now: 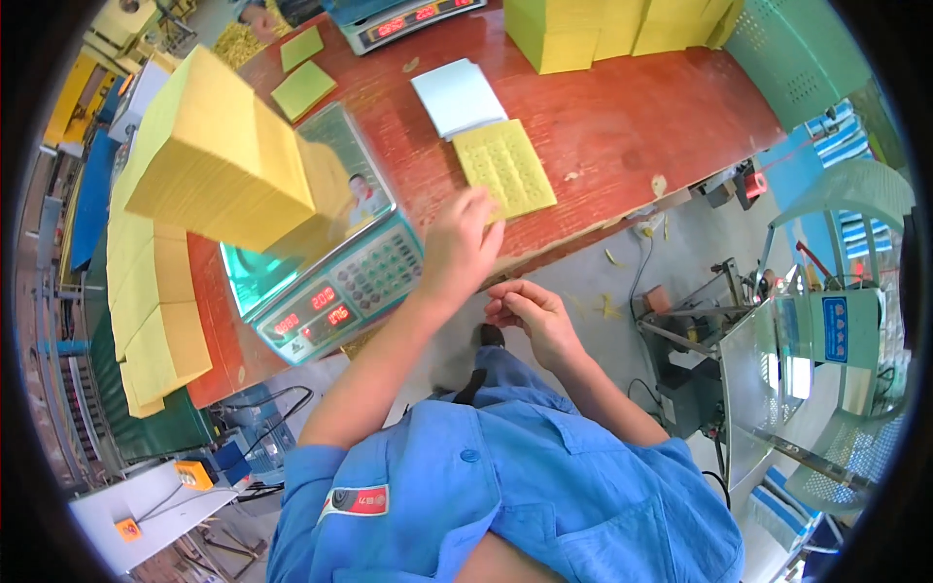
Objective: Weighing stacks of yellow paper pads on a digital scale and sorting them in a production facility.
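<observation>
Nearest, the right hand hangs off the table's front edge, fingers curled together, pinching something too small to make out. Just beyond, the left hand reaches onto the table, its fingers spread loosely over the near corner of a thin yellow stack, touching but not gripping it. Touching the stack's far edge lies a white pad. Left of the hand, a scale carries a tall yellow block with its display lit. At the far edge stand more yellow blocks and a second scale. Judging by this, one block is on the scale being weighed, while the thin stack is only being reached for, with much paper apparently left to handle.
</observation>
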`<act>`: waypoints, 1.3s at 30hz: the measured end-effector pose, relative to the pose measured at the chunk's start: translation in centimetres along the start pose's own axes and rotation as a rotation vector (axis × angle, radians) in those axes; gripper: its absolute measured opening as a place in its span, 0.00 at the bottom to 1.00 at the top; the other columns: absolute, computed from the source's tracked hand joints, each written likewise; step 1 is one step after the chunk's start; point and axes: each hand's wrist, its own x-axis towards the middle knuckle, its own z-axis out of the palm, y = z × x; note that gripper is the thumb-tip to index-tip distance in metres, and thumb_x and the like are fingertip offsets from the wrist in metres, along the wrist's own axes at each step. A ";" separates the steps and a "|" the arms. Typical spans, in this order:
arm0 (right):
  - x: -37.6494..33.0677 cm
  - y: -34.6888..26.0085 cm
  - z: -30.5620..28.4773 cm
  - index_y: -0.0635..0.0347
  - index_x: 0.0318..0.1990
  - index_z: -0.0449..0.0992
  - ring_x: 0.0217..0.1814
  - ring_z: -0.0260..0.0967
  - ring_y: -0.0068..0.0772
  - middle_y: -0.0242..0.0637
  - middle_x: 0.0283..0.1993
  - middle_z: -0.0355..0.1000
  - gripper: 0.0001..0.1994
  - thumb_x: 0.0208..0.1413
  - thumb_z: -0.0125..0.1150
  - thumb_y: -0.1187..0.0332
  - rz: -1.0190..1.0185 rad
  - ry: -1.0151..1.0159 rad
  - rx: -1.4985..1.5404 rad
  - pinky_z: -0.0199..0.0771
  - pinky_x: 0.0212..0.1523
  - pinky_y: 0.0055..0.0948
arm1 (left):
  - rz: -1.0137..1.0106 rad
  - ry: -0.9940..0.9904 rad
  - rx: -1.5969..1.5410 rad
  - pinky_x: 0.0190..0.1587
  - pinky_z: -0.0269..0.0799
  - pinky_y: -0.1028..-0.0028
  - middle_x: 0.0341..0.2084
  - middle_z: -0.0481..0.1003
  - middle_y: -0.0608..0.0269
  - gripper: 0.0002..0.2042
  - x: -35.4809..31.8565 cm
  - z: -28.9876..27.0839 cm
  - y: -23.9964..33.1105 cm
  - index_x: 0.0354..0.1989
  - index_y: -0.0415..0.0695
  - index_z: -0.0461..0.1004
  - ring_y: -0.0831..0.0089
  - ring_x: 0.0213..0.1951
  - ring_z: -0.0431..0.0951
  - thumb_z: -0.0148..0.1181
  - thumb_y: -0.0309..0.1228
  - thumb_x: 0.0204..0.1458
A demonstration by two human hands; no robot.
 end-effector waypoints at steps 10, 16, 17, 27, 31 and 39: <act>-1.7 0.1 -6.5 0.64 0.49 0.74 0.39 0.74 0.26 0.36 0.39 0.75 0.11 0.65 0.49 0.69 -0.031 0.256 0.161 0.74 0.43 0.26 | -0.020 -0.084 0.258 0.68 0.49 0.49 0.64 0.58 0.38 0.33 3.7 8.1 -5.0 0.60 0.32 0.64 0.43 0.68 0.53 0.64 0.41 0.50; -0.3 -0.1 -8.1 0.65 0.51 0.73 0.39 0.73 0.25 0.36 0.40 0.75 0.12 0.65 0.49 0.69 -0.045 0.353 0.170 0.74 0.43 0.25 | -0.010 -0.256 0.378 0.68 0.51 0.55 0.65 0.59 0.43 0.33 2.8 5.7 -2.8 0.60 0.35 0.66 0.49 0.68 0.54 0.66 0.42 0.49; -0.1 -0.4 -8.1 0.65 0.51 0.73 0.38 0.73 0.25 0.36 0.40 0.75 0.12 0.65 0.49 0.69 -0.040 0.343 0.150 0.74 0.42 0.25 | -0.010 -0.258 0.377 0.68 0.51 0.55 0.65 0.59 0.43 0.33 3.0 5.4 -2.4 0.60 0.35 0.66 0.49 0.68 0.54 0.66 0.42 0.49; -1.5 0.7 -6.0 0.65 0.48 0.75 0.38 0.74 0.25 0.36 0.40 0.76 0.12 0.63 0.50 0.70 -0.079 0.345 0.122 0.74 0.41 0.24 | 0.157 -0.174 0.205 0.56 0.68 0.60 0.48 0.74 0.51 0.16 3.8 4.9 -3.1 0.39 0.39 0.76 0.54 0.52 0.73 0.69 0.32 0.43; -2.5 2.4 -4.6 0.64 0.48 0.75 0.38 0.75 0.25 0.36 0.39 0.76 0.11 0.63 0.50 0.70 -0.057 0.354 0.149 0.75 0.41 0.24 | 0.161 -0.198 0.199 0.54 0.69 0.61 0.48 0.75 0.53 0.09 4.0 5.4 -3.5 0.35 0.42 0.77 0.54 0.52 0.73 0.65 0.31 0.47; -3.3 2.2 -2.5 0.64 0.48 0.76 0.38 0.75 0.26 0.35 0.39 0.76 0.11 0.63 0.50 0.71 -0.122 0.383 0.176 0.75 0.41 0.25 | 0.336 -0.071 0.302 0.57 0.65 0.57 0.48 0.75 0.55 0.05 3.4 6.0 -4.2 0.32 0.39 0.76 0.56 0.55 0.72 0.59 0.27 0.50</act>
